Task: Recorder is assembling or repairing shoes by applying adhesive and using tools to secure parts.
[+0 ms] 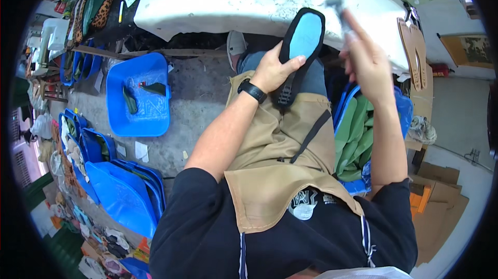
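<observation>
Motion blurs the grey tool [335, 2] in the curled right hand [368, 63] at two o'clock; at one o'clock, the left hand [272, 70] clamps the black shoe piece [307, 32], thumb and fingers covering its middle, its face light blue, rounded, black-rimmed

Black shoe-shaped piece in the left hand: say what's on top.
The black piece carries a light-blue panel; the left hand grips beside it. What lies under both is hidden.
</observation>
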The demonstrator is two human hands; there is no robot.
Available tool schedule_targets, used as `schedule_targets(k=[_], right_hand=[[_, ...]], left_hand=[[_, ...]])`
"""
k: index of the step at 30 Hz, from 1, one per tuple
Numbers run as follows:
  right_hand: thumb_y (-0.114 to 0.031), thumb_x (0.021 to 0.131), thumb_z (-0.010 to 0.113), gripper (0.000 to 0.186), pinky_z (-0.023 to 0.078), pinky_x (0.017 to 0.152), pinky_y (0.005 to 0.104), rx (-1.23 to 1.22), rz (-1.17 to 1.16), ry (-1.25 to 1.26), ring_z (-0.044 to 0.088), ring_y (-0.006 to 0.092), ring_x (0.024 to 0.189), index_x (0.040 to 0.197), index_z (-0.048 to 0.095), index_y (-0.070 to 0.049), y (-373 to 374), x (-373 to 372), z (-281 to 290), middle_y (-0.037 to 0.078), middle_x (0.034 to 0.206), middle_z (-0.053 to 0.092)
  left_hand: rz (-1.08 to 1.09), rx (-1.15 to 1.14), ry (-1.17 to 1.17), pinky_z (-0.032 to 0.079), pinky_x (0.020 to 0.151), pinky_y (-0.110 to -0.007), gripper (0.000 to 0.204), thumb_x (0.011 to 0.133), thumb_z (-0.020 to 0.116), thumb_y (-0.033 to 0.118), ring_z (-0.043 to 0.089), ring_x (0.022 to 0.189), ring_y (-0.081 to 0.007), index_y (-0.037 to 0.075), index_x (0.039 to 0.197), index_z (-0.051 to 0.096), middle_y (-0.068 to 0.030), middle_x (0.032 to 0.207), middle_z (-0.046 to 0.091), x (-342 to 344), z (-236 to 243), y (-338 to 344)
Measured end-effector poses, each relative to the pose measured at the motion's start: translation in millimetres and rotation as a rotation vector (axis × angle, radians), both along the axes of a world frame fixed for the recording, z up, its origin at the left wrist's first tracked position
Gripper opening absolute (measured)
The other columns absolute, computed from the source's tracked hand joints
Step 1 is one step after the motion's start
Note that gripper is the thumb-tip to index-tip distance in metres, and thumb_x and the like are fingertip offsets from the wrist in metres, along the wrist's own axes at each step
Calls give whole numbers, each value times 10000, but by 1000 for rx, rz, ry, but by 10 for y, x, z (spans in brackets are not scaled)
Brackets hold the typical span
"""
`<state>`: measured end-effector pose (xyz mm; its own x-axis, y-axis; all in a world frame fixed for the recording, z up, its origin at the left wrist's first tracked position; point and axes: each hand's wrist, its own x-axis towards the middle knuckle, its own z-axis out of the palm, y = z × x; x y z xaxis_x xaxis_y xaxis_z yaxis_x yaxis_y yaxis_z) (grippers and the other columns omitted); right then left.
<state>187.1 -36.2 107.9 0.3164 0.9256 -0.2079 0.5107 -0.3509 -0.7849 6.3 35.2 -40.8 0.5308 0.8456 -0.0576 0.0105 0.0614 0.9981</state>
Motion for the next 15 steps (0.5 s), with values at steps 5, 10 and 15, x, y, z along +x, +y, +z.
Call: schedule_targets(k=[5, 10, 15], right_hand=[[-210, 1078, 511, 501, 395, 499, 213, 353, 0, -84, 493, 92, 590, 1577, 490, -179, -183, 46, -218, 32, 792, 604], [-218, 1079, 513, 505, 446, 564, 224, 294, 2, 112, 515, 102, 636, 1581, 483, -176, -203, -44, 128, 71, 873, 661], [-211, 1062, 537, 518, 543, 755, 309, 5, 12, 46, 631, 203, 793, 1577, 490, -175, -49, 8, -284, 157, 1031, 711]], left_hand=[[5, -28, 36, 534, 895, -344, 562, 912, 760, 365, 669, 944, -240, -18, 1302, 630, -161, 1143, 725, 27, 46, 3], [-15, -55, 74, 538, 879, -339, 549, 917, 752, 358, 667, 910, -234, -16, 1300, 631, -149, 1114, 728, -45, 36, -34], [60, -23, -11, 536, 861, -328, 537, 935, 733, 355, 660, 902, -222, -40, 1284, 630, -147, 1103, 722, -25, -54, -25]])
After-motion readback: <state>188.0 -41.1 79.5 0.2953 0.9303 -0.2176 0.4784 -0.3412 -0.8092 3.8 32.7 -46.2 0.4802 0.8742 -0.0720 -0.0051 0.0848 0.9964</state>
